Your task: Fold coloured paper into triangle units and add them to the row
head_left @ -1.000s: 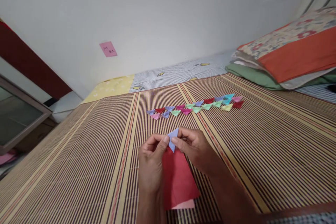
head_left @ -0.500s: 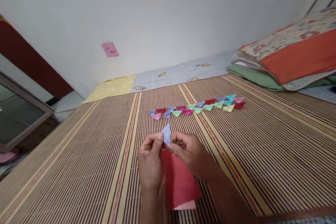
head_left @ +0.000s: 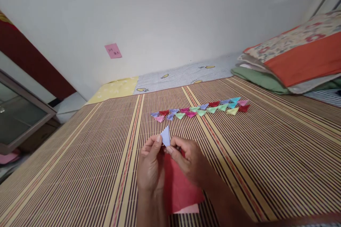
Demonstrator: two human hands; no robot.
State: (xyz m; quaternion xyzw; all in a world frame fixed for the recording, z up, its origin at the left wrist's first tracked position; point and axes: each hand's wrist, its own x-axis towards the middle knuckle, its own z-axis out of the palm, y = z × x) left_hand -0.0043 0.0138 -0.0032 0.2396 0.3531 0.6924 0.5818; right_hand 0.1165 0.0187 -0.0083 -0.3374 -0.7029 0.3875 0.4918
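A small folded piece of light-blue paper point(head_left: 165, 136) is held up between both hands, its point upward. My left hand point(head_left: 151, 161) pinches its left side between thumb and finger. At its lower right corner, my right hand point(head_left: 188, 156) grips the same paper with thumb and curled forefinger. Beneath the hands lies a red sheet of paper point(head_left: 181, 188), partly covered by my right hand, with the edge of a pink sheet point(head_left: 189, 209) showing under it. Farther off, two rows of small folded paper triangles point(head_left: 201, 112) in several colours lie on the striped mat.
The striped mat point(head_left: 80, 156) spreads across the bed. Folded bedding with an orange and floral cover point(head_left: 301, 56) is stacked at the right. A white wall point(head_left: 186, 14) with a pink note point(head_left: 113, 50) stands behind. A framed glass panel point(head_left: 21, 113) is at the left.
Both hands and the light-blue paper have shifted slightly left, and the paper tilts a little more to the left. Both hands keep their hold on it.
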